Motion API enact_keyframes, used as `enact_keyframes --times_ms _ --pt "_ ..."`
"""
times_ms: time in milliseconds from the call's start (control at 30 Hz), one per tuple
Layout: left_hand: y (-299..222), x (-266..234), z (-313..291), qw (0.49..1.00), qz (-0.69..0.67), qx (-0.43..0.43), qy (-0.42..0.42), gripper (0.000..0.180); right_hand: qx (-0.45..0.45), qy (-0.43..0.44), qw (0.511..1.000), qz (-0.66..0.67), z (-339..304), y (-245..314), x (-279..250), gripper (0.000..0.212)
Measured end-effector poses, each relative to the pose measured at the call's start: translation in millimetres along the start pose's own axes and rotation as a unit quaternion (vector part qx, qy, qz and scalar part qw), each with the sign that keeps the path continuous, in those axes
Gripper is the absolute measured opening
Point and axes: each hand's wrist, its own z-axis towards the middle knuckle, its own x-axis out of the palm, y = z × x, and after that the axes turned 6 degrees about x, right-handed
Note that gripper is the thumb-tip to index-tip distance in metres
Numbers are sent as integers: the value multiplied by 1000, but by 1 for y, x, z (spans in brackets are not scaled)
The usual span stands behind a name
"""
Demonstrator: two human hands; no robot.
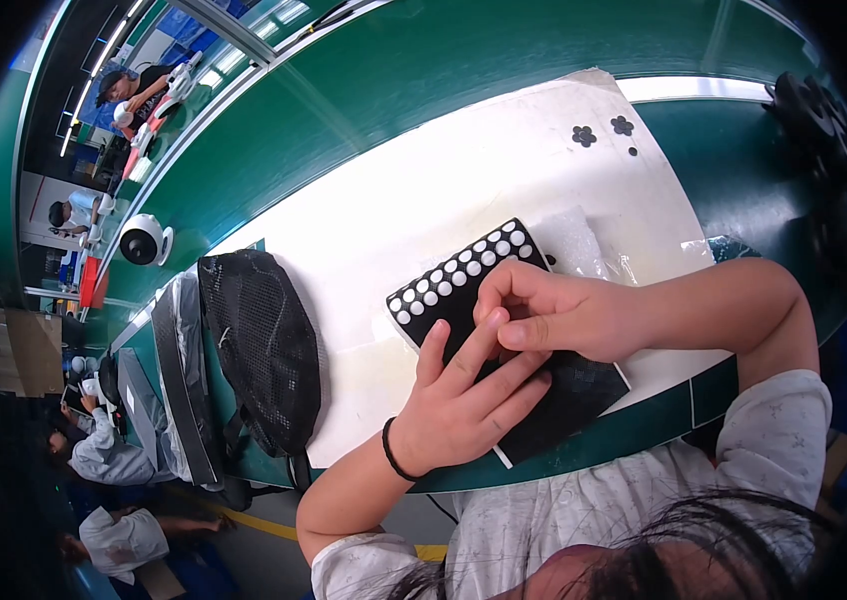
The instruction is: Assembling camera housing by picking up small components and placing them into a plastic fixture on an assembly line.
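A black sheet (584, 385) with two rows of white round dots (459, 270) along its far edge lies in front of me on the white board. Above this sheet my two hands meet at the fingertips. My left hand (464, 400), a black band on its wrist, has its fingers stretched and spread, and its index fingertip touches the right fingers. Thumb and fingers of my right hand (569, 315) are pinched together there; whatever may be between them is too small or hidden to make out. A clear plastic wrapper (584, 245) lies beside the sheet.
On the white board (424, 180) lie black flower-shaped pieces (584, 136) and a small black dot (633, 151). A black mesh bag (262, 350) stands left. Black round parts (824, 130) stack at far right. A white-and-black camera-like device (144, 242) and several co-workers are farther left.
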Motion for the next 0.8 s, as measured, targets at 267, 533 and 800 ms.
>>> enact_keyframes --times_ms 267,533,800 --pt "-1 1 0 1000 12 -1 9 21 5 2 1000 -8 1 1 -1 20" --pt "-1 1 0 1000 18 -2 7 21 0 -2 1000 -19 0 0 -1 19" --pt "-1 1 1 1000 18 -2 8 20 -5 3 1000 -31 1 1 -2 19"
